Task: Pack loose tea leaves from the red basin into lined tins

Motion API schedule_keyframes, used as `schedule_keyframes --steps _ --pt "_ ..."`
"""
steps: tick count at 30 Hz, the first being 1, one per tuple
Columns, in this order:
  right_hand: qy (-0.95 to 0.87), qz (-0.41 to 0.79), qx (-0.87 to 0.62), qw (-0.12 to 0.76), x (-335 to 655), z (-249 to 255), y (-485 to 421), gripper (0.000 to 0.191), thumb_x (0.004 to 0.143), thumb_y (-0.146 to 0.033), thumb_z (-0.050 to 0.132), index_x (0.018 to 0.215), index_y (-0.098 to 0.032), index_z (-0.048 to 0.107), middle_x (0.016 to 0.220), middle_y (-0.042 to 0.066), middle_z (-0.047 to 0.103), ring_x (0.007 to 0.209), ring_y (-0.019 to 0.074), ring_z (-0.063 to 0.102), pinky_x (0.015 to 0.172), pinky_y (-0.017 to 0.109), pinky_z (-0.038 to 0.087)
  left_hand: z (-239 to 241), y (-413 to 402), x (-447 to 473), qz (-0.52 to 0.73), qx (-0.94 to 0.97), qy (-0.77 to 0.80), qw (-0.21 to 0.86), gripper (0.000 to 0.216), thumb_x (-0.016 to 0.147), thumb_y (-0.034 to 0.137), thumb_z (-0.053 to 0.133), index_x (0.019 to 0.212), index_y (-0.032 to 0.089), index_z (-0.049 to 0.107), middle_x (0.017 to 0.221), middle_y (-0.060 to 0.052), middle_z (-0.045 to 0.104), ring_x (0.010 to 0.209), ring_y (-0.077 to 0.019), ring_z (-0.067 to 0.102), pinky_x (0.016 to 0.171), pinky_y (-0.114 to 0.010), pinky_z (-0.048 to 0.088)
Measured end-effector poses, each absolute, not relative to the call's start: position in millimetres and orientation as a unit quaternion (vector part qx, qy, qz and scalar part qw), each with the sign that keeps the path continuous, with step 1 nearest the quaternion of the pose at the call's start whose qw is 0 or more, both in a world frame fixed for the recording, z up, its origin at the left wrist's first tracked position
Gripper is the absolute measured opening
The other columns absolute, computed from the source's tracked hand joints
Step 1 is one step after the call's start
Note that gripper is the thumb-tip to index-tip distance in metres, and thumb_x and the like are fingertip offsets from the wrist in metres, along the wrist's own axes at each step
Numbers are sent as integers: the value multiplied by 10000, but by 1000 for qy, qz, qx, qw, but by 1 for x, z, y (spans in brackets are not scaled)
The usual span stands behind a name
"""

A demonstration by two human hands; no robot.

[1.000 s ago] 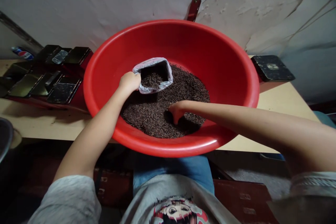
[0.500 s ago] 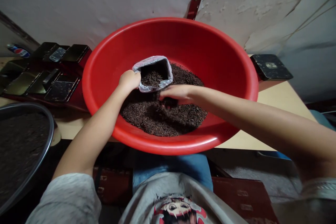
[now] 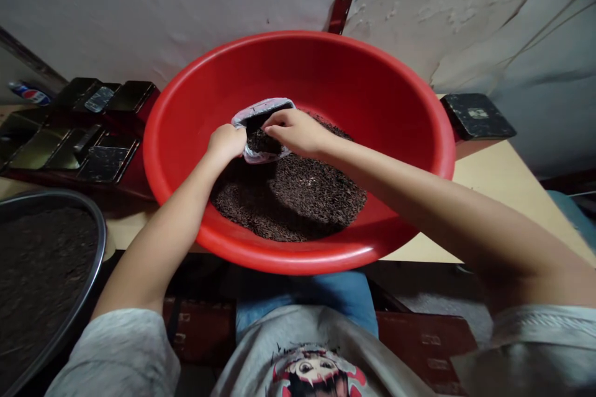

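Note:
My left hand (image 3: 226,141) grips the left rim of a square-mouthed container lined with clear plastic (image 3: 261,157), which is tilted toward me over a big red basin (image 3: 298,257). Dark, thin dried leaves, like loose tea, show inside its mouth. My right hand (image 3: 298,131) is at the container's right side, its fingers bent down into the opening; whatever lies in the palm is hidden. Below both hands, a heap of the same loose tea (image 3: 316,198) covers the basin's bottom.
Several dark tins (image 3: 109,161) stand on the left of the table (image 3: 493,192), with one more tin (image 3: 477,116) at the right. A metal-rimmed bowl of dark material (image 3: 41,273) sits at lower left. A Pepsi-labelled bottle (image 3: 30,93) lies by the wall.
My right hand has come up from the tea heap, where it was scooping, to the container's mouth. My left hand keeps its grip; the container is slightly shifted left.

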State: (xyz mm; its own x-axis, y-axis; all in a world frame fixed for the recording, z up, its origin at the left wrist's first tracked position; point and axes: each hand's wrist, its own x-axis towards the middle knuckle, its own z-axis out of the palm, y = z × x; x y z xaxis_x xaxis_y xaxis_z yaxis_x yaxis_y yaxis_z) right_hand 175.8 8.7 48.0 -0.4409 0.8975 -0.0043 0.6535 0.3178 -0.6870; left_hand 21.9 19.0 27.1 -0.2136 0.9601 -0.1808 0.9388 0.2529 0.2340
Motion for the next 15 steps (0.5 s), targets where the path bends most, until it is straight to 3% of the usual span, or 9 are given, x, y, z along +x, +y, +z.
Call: schedule_keyframes --steps 3,6,8,11,13,15 --pt "-784 261 -546 141 195 40 6 298 804 -239 413 879 -87 657 887 105 662 857 205 608 770 315 450 27 19 21 36 610 779 142 509 793 267 254 896 56 706 952 -215 697 1023 -296 621 822 -296 463" --pt "-793 265 -542 -84 204 8 4 386 831 -356 466 961 -55 671 996 171 666 953 282 617 816 361 462 27 19 21 37 615 775 140 505 791 268 256 869 60 709 953 -219 695 1015 -294 623 814 -295 465" --pt "-784 304 -495 -218 205 -19 1 575 824 -448 512 1184 -4 578 1218 227 573 1128 339 546 924 396 434 27 19 20 37 615 775 141 500 791 267 256 841 68 712 944 -218 696 1012 -293 624 810 -295 464" --pt "-752 364 -482 -265 204 -50 -8 893 784 -493 576 1436 7 226 1459 224 304 1329 341 343 1062 398 342 27 20 19 35 611 776 151 492 798 272 254 770 92 711 867 -200 707 975 -285 634 805 -291 462" --pt "-740 392 -477 -268 204 -58 -13 936 771 -508 586 1445 5 187 1469 198 299 1339 298 343 1071 342 346 27 21 18 35 609 778 151 486 799 274 257 755 97 707 847 -195 708 964 -282 635 801 -292 462" --pt "-739 401 -472 -265 203 -58 -15 950 735 -532 612 1420 19 254 1442 195 356 1305 287 396 1048 320 377 27 21 18 37 611 777 148 483 799 278 258 760 98 705 855 -195 708 959 -279 635 793 -291 465"
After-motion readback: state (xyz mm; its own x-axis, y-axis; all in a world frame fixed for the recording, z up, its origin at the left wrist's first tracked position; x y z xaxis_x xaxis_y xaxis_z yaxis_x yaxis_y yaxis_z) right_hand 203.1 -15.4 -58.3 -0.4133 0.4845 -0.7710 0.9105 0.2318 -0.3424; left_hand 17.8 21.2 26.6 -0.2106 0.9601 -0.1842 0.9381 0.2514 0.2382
